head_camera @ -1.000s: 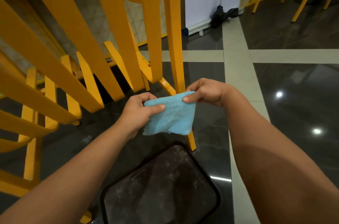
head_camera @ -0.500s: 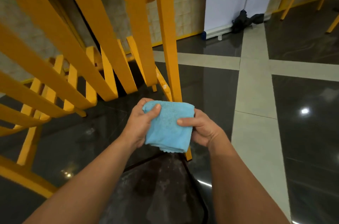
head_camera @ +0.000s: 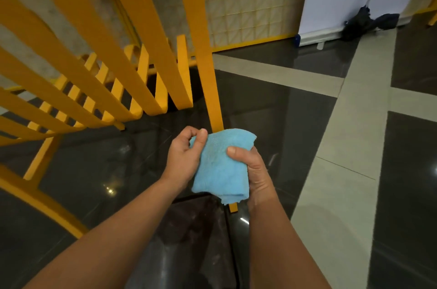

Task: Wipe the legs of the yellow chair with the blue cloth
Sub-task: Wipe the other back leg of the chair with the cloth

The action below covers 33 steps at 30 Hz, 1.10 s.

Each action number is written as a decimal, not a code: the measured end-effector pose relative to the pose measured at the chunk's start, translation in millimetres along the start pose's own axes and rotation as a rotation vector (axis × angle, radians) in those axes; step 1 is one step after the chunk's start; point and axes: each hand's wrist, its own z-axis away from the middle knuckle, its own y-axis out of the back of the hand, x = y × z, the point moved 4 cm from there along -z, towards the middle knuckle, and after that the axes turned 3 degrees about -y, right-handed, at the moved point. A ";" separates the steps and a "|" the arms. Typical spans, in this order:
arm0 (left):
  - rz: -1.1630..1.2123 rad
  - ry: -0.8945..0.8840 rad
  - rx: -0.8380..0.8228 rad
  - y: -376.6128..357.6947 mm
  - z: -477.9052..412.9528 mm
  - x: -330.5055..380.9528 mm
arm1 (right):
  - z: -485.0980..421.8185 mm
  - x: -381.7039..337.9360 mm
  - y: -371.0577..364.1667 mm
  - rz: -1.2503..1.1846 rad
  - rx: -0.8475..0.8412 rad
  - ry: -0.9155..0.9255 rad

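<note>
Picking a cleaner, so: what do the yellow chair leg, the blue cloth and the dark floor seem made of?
Chair leg: probably painted metal, possibly wood; flat, even matte yellow. Blue cloth: microfibre-like terry; fuzzy nap. Floor: polished stone or tile; glossy light reflections.

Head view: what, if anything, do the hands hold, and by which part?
Both hold the blue cloth: the left hand pinches its upper left corner, the right hand grips its right edge.

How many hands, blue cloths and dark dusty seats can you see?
bare hands: 2 (left hand, right hand)
soft blue folded cloth: 1
dark dusty rounded seat: 1
total: 4
</note>
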 end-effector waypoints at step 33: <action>-0.159 -0.304 0.050 -24.8 -32.1 23.4 | 31.2 30.5 48.4 0.441 0.881 0.370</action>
